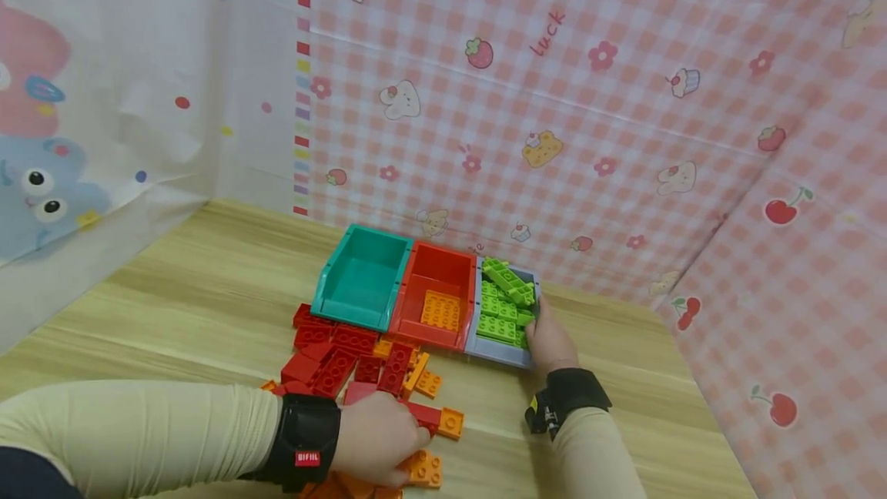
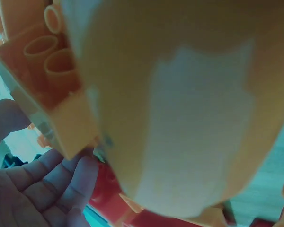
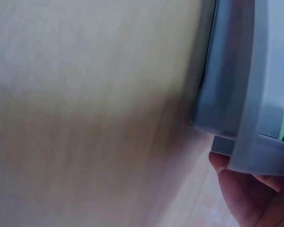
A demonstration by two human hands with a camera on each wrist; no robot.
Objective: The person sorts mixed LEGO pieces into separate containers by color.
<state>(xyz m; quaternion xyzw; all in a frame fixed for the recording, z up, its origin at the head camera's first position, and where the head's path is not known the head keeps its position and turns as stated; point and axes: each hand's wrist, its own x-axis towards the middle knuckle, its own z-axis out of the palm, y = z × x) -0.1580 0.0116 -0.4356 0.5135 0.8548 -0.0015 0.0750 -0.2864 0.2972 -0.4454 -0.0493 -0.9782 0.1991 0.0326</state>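
Observation:
My left hand point(image 1: 379, 437) is down in a pile of loose toy bricks, and in the left wrist view it holds an orange brick point(image 2: 47, 71) between thumb and fingers. Red bricks point(image 1: 333, 372) and orange bricks point(image 1: 430, 383) lie around it. A large blurred orange shape point(image 2: 189, 123) fills much of that view, too close to identify. My right hand point(image 1: 554, 333) grips the right side wall of a grey-blue bin point(image 1: 502, 351); its fingertips point(image 3: 217, 161) curl at the bin's edge in the right wrist view. Light green bricks point(image 1: 499, 306) fill this bin.
Left of the grey-blue bin stand a red bin point(image 1: 416, 331) with an orange studded plate point(image 1: 440, 309) in it and a teal bin point(image 1: 367, 276). All three touch side by side on the wood-grain table point(image 1: 208, 283). Printed cloth walls point(image 1: 554, 114) rise behind and at the sides.

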